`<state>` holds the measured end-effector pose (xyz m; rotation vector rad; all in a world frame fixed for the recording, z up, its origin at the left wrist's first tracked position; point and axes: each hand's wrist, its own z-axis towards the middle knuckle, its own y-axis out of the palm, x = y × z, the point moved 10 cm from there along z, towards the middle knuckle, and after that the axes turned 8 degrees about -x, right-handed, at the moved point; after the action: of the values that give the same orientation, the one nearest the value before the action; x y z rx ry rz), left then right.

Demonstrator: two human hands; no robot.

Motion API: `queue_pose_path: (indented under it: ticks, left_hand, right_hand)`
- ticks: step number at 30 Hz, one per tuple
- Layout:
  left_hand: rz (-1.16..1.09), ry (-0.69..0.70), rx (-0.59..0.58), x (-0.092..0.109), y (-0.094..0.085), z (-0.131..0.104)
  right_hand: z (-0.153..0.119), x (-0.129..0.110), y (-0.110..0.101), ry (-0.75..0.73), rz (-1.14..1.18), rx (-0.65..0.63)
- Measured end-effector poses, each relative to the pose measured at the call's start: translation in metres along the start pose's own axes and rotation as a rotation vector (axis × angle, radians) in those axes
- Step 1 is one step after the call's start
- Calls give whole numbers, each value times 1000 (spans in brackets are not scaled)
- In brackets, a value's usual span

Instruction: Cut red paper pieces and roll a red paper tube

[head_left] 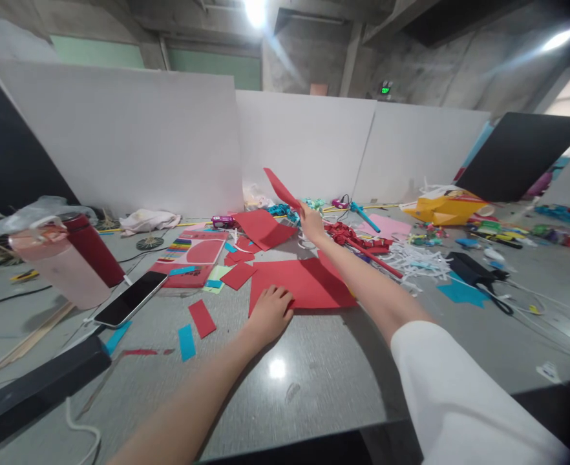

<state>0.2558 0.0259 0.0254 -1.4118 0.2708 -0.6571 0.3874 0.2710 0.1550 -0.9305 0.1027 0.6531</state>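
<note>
My left hand (271, 314) lies on the left edge of a large red paper sheet (314, 284), fingers stretched out over it and nothing held. Farther forward, my right hand (311, 223) pinches a red paper piece (282, 188) that stands up at a tilt above the table. Just left of that hand another red sheet (264, 229) lies bent. Smaller red paper rectangles (239, 276) are scattered to the left, and one red strip (202, 318) lies beside a blue paper strip (187, 342). Red curled paper strips (353, 237) are heaped behind my right forearm.
At left stand a pink bottle (62, 265) and a dark red bottle (91, 248), with a phone (132, 298) and a black bar-shaped device (37, 387) nearer. White paper shreds (418, 261), a black adapter (474, 270) and a yellow paper shape (443, 208) lie right. White panels (304, 142) border the back.
</note>
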Motion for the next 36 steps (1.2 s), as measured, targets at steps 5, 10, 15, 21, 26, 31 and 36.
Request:
queue_pose_path:
  ticks: [5,10,15,21,26,31,36]
  left_hand:
    - [106,-23,-10,10,-3,4]
    - [218,-36,-79,33,1,19]
    - [285,-105,-218,42,18,30]
    - [289,-113,-239,40,20,36]
    - [277,-103,-180,39,21,37]
    - [266,-92,-153,40,27,39]
    - [253,-82,-148,41,28,40]
  right_hand:
    - [9,-16,61,-8,-85,-309]
    - [-1,-35,131,-43,-85,-494]
    - [-10,-39,178,17,-118,-584]
    - [3,-27,182,64,-161,-580]
    - [47,-2,132,117,-146,-413]
    - [97,18,58,186,-116,-147]
    - [110,26,8,149,-9,105]
